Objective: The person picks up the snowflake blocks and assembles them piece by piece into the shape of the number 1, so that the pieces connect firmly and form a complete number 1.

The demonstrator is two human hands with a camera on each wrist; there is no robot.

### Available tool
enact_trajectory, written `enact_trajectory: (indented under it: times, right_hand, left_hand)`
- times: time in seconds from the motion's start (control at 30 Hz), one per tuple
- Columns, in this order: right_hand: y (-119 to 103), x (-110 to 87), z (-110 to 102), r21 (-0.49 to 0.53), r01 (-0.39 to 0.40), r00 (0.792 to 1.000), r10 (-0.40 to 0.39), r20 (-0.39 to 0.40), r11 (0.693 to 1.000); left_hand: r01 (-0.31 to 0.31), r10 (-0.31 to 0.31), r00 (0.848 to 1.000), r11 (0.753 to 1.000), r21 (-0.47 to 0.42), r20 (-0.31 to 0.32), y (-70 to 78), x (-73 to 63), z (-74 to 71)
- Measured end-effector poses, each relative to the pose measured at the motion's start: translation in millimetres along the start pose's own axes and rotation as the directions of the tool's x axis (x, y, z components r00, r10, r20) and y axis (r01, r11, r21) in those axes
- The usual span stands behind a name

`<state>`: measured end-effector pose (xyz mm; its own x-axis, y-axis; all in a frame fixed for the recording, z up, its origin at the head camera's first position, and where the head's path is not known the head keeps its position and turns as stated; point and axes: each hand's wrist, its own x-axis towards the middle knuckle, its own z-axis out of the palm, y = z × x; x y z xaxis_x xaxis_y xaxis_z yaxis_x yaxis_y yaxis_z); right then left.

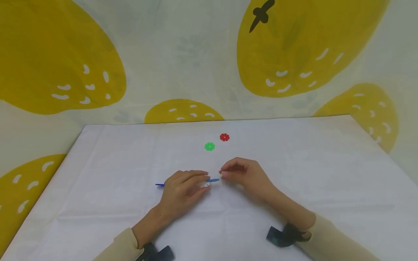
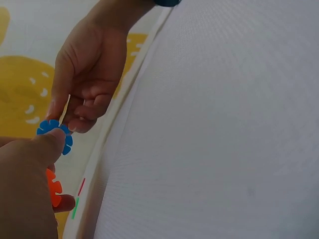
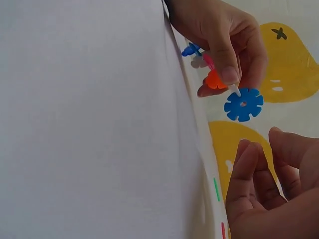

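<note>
A chain of slotted plastic snowflake discs lies in my left hand (image 1: 183, 190), just above the table, its middle hidden by the hand. A blue disc (image 3: 233, 105) sticks out at the right end, joined to a white disc (image 3: 235, 90). Further back show an orange disc (image 3: 216, 80), a bit of pink disc (image 3: 208, 60) and a dark blue disc (image 3: 190, 50). In the left wrist view, the left thumb overlaps the blue disc. Beside that end hovers my right hand (image 1: 246, 177), loosely curled, with thumb and fingertips apart and nothing between them.
Behind the hands, a green disc (image 1: 207, 147) and a red disc (image 1: 221, 138) lie flat on the white-covered table (image 1: 326, 174), the red one farther back. A cloth with yellow fruit shapes hangs (image 1: 202, 72) beyond the table's far edge.
</note>
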<state>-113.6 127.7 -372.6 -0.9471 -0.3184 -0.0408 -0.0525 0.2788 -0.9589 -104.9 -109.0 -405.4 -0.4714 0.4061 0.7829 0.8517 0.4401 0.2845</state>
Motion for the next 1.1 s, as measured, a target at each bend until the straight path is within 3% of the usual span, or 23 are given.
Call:
enact_trajectory:
  times: [0.47, 0.8, 1.1]
  right_hand:
    - [-9.5, 38.4, -8.8, -0.149, 0.072, 0.991, -0.088, -0.1, 0.986]
    - [-4.1, 68.1, 1.6, -0.136, 0.094, 0.983, -0.114, -0.141, 0.986]
    - [0.4, 84.4, 10.4, -0.182, 0.029, 0.971, -0.071, -0.228, 0.983]
  left_hand:
    - [0.005, -0.005, 1.0, 1.0, 0.002, 0.007, 0.1, 0.0, -0.2]
    - [-0.025, 0.025, 1.0, 1.0, 0.007, -0.017, 0.2, 1.0, 0.8]
    - [-0.017, 0.017, 1.0, 1.0, 0.01, -0.002, 0.5, 1.1, 0.8]
